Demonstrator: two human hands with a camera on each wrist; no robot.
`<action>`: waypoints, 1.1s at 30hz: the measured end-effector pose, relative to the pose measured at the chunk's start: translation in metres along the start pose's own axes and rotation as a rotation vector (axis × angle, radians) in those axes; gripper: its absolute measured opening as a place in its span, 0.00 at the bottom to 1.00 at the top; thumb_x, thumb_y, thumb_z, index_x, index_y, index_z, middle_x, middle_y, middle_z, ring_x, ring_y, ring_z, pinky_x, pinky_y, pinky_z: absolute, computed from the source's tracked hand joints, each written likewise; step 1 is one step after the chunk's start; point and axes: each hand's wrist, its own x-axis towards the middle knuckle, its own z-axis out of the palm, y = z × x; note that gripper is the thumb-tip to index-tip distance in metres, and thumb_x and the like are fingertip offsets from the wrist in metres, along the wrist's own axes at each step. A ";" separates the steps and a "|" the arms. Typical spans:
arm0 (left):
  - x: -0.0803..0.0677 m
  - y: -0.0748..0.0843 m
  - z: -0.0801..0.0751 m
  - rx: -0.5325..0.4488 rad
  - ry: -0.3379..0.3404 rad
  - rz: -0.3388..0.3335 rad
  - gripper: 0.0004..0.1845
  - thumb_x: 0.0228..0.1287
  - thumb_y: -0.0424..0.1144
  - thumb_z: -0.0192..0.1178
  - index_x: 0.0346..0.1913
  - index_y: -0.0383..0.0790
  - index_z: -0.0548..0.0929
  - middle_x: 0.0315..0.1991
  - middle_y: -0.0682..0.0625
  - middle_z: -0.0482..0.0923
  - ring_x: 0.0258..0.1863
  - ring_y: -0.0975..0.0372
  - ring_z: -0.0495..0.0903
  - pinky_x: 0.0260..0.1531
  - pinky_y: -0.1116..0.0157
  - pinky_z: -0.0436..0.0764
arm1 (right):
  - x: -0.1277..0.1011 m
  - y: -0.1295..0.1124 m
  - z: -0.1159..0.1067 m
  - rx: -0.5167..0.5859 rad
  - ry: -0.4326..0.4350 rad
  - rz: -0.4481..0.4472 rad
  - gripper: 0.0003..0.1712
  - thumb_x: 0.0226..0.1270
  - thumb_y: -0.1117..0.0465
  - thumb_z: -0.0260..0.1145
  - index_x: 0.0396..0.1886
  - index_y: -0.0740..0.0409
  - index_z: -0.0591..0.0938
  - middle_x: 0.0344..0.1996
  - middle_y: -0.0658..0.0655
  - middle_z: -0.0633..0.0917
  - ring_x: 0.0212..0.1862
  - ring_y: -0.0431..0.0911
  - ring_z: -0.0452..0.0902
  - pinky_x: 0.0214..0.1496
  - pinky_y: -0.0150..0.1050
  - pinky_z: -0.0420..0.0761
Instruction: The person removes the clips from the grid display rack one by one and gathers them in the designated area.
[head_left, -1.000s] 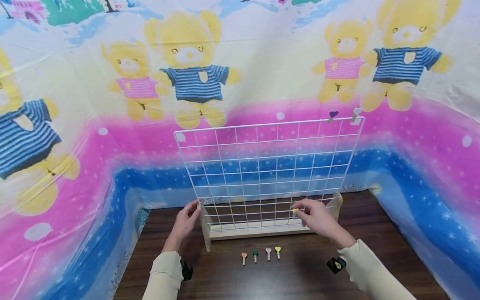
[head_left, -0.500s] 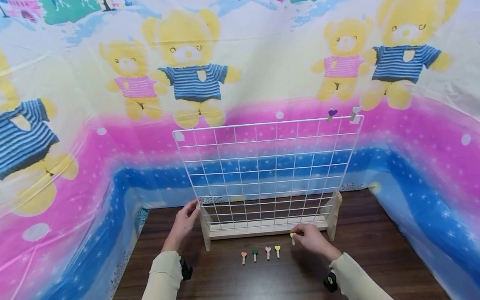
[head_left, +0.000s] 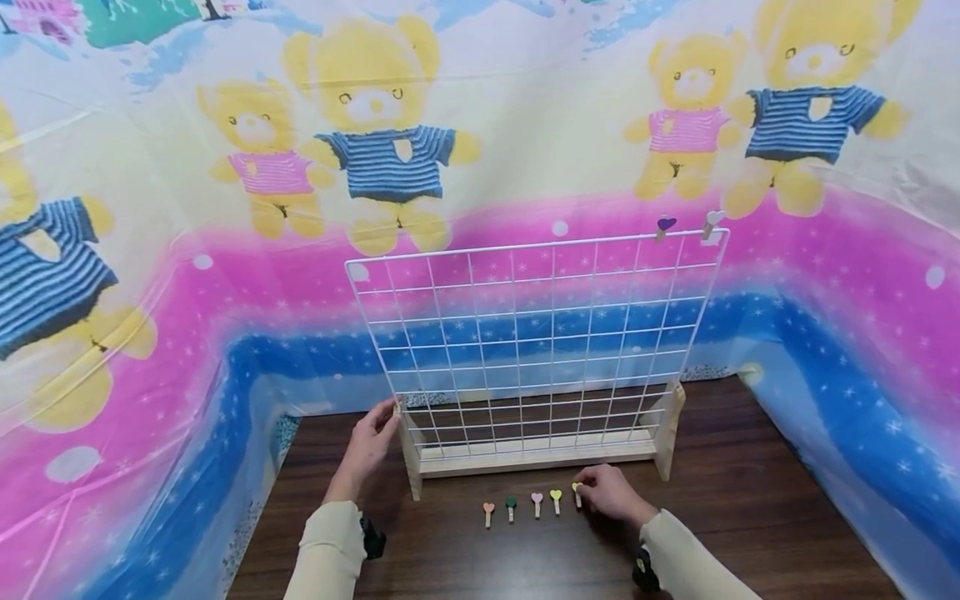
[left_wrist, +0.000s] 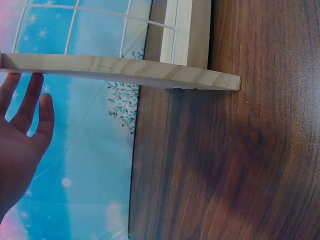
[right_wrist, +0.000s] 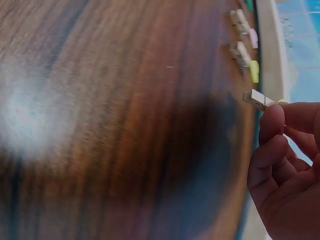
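Observation:
In the head view my right hand (head_left: 611,493) pinches a small wooden clothespin with a yellow heart (head_left: 577,490) between thumb and fingertips, low at the right end of a row of clothespins. The right wrist view shows this clothespin's wooden legs (right_wrist: 256,98) sticking out from the fingertips; its heart is mostly hidden. Beside it lie heart clothespins: yellow (head_left: 556,498), pink (head_left: 537,502), green (head_left: 511,507) and orange (head_left: 488,512). My left hand (head_left: 367,442) grips the left wooden end piece (left_wrist: 165,72) of a white wire grid stand (head_left: 517,333); its fingers rest against the outer side.
Two clothespins, purple (head_left: 664,227) and white (head_left: 712,222), sit clipped on the grid's top rail at the right. The stand is on a dark wooden table (head_left: 450,575). A curtain (head_left: 517,167) printed with bears hangs behind and around the table.
My right hand has come down from in front of the lower grid to the tabletop, bringing the yellow heart clothespin to the row's right end. The left hand has stayed on the stand.

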 end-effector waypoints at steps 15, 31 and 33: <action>0.003 -0.002 0.001 0.008 0.017 0.020 0.21 0.73 0.37 0.49 0.66 0.35 0.69 0.59 0.35 0.72 0.59 0.48 0.70 0.54 0.50 0.71 | 0.005 0.007 0.010 -0.010 -0.001 0.035 0.05 0.63 0.67 0.63 0.37 0.60 0.84 0.23 0.49 0.79 0.15 0.40 0.73 0.18 0.34 0.74; 0.003 -0.002 0.001 -0.017 0.016 -0.001 0.21 0.73 0.36 0.50 0.66 0.37 0.69 0.60 0.35 0.71 0.60 0.48 0.69 0.55 0.50 0.71 | 0.003 0.004 0.009 -0.148 0.059 0.004 0.04 0.59 0.66 0.68 0.33 0.55 0.85 0.30 0.48 0.79 0.35 0.44 0.74 0.38 0.42 0.75; 0.002 -0.001 0.001 -0.023 0.010 -0.015 0.21 0.73 0.37 0.50 0.66 0.37 0.69 0.60 0.36 0.71 0.60 0.48 0.69 0.55 0.50 0.70 | 0.003 0.003 0.004 -0.159 0.069 -0.005 0.04 0.59 0.66 0.67 0.34 0.55 0.85 0.31 0.48 0.81 0.37 0.44 0.75 0.41 0.44 0.76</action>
